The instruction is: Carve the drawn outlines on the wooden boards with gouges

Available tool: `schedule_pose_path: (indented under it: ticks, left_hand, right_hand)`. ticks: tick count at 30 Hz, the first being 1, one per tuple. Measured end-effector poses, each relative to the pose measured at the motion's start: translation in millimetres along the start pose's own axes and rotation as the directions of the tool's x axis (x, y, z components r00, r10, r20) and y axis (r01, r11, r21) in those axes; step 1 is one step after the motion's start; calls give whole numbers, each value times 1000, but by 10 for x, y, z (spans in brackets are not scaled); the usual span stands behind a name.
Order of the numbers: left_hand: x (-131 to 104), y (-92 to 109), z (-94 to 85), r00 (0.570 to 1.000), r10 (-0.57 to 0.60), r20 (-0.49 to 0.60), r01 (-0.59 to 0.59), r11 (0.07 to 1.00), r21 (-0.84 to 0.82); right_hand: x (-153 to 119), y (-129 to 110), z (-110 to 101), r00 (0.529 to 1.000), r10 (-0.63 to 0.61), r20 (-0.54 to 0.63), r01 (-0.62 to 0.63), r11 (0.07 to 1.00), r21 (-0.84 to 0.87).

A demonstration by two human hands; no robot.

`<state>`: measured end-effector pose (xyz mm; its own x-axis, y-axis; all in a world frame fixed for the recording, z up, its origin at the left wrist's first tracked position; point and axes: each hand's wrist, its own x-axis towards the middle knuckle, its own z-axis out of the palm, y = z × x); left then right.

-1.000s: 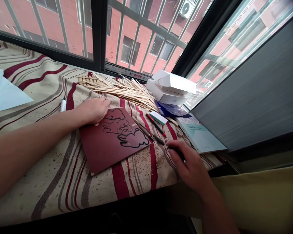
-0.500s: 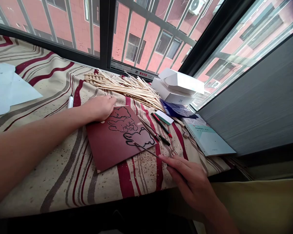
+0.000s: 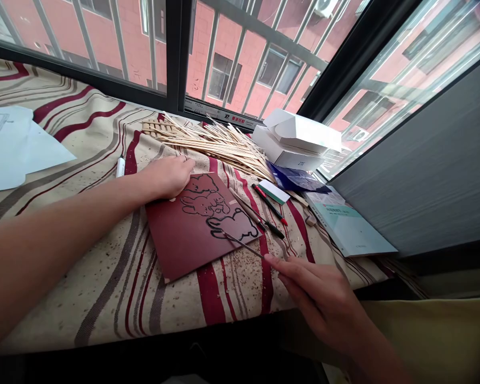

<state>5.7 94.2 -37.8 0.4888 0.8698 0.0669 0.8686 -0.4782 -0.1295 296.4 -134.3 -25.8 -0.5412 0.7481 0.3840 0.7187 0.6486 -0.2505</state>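
A reddish-brown board (image 3: 180, 240) lies flat on the striped cloth, with black-outlined cartoon animals, one of them long-eared, along its right side. My left hand (image 3: 172, 176) is closed at the board's far left edge, fingers curled and partly hidden. A thin, dark, rod-like tool (image 3: 244, 245) is pinched between the fingers of my right hand (image 3: 316, 288). Its tip touches the board at the ears of the nearest outlined animal. The tool's back end is hidden in the hand.
Pens (image 3: 270, 204) and a white-and-green block (image 3: 274, 191) lie right of the board. Behind are thin wooden sticks (image 3: 216, 144) and a white box (image 3: 296, 141). A book (image 3: 352, 224) lies at right, papers (image 3: 8, 149) at left. Crumbs (image 3: 244, 277) dot the cloth.
The whole view has shifted slightly, so everything appears a little further right. Both hands keep nearly the same places on the board, and the tool tip stays by the ears.
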Motion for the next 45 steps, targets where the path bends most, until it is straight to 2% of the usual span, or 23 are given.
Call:
schedule_pose_path:
  ticks: [5,10,20,33,41,45]
  left_hand:
    - [-2,1,-2,1000,4,27,-5,1000,25]
    - [6,-10,13,1000,16,20,-17,999,29]
    - [7,0,6,999,15,37,-15,1000,14]
    - [-4,17,-14,999,16,50,-17,1000,17]
    - [-5,15,-26,998,8,66,-10,999,37]
    - [-6,28,-31,998,2,69,-4,999,33]
  right_hand:
    - [17,-29,-33,1000,-24,10,24,998,-50]
    - [22,-7,-41,1000,14,-3,-14,999,36]
    - [-20,7,-37,999,21,24,-21,1000,18]
    - [-31,-27,39,998,-14,-67,9,996,-83]
    - [-45,27,37,998,20,-56,-21,1000,-3]
    - [-35,2,42,998,5,-56,-7,999,-43]
